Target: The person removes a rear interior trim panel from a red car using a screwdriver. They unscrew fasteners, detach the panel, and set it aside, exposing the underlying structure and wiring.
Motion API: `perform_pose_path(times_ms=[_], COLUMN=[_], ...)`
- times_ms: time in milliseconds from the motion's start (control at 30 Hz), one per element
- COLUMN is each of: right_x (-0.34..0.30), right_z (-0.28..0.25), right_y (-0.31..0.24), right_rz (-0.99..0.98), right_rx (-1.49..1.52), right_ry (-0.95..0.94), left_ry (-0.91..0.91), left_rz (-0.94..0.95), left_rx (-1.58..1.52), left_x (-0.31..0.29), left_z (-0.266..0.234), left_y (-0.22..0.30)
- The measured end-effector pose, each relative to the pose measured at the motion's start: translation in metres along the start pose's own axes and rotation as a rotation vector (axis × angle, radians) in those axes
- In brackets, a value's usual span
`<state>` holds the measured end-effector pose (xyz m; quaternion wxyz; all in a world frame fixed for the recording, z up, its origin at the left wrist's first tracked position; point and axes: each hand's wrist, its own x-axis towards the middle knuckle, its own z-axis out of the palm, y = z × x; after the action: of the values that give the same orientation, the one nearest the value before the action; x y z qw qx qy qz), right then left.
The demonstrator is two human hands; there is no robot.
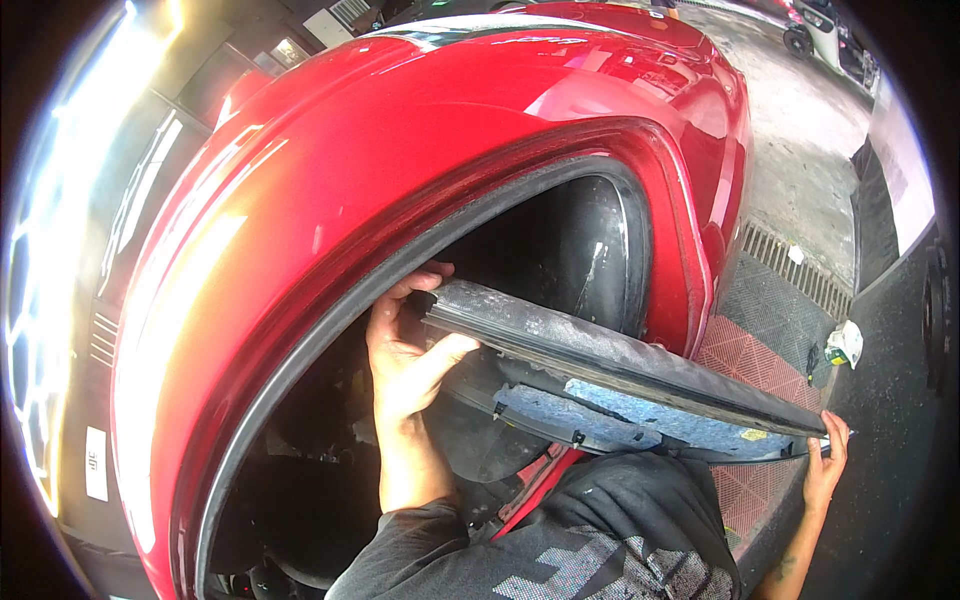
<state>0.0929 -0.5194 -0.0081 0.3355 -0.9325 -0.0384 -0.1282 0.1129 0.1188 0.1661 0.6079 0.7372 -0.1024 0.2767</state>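
A long, dark trim panel (pixel 640 358) was held up at a slant in front of the person's torso, its left end higher in view than its right. It lay across the lower part of a car's doorway, and both hands were gripping it, 1 at each end.

The left hand (pixel 403 360) had its fingers curled over the upper edge at the left end, with the thumb pressed along the near side. The right hand (pixel 826 455) had its fingers bent round the narrow right tip.

The panel's upper surface looked grey and dusty. Blue fibrous padding (pixel 690 415) covered part of the side nearest the person, in patches, and a small yellow spot showed near the right end. Dark clips sat along the lower edge.

Beyond the panel stood the glossy red car (pixel 420 140), with a black rubber seal (pixel 325 348) running around the doorway. The left hand was in front of that seal; whether it touched it could not be told. The person wore a dark T-shirt (pixel 620 500) with a pale print.

To the right, red and grey floor tiles (pixel 770 320) lay beside a metal drain grate (pixel 795 268), and a white and green package (pixel 845 343) was near the dark wall (pixel 900 400).
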Motion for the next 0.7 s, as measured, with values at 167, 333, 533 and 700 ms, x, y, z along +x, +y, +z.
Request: perform_pose_path(times_ms=[167,333,533,700], right_x=[0.000,-0.002,-0.003,-0.006], right_z=[-0.002,-0.002,-0.002,0.000], right_y=[-0.001,-0.002,0.001,0.003], right_rz=[0.001,0.000,0.002,0.010], right_rx=[0.010,0.016,0.036,0.055], right_ry=[-0.008,-0.008,-0.009,0.003], left_ry=[0.002,-0.007,-0.002,0.117], left_rz=[0.014,0.029,0.013,-0.086], left_rx=[-0.005,0.051,0.068,-0.058], left_x=[0.001,0.001,0.002,0.003], left_z=[0.003,0.001,0.002,0.015], left_y=[0.003,0.004,0.008,0.021])
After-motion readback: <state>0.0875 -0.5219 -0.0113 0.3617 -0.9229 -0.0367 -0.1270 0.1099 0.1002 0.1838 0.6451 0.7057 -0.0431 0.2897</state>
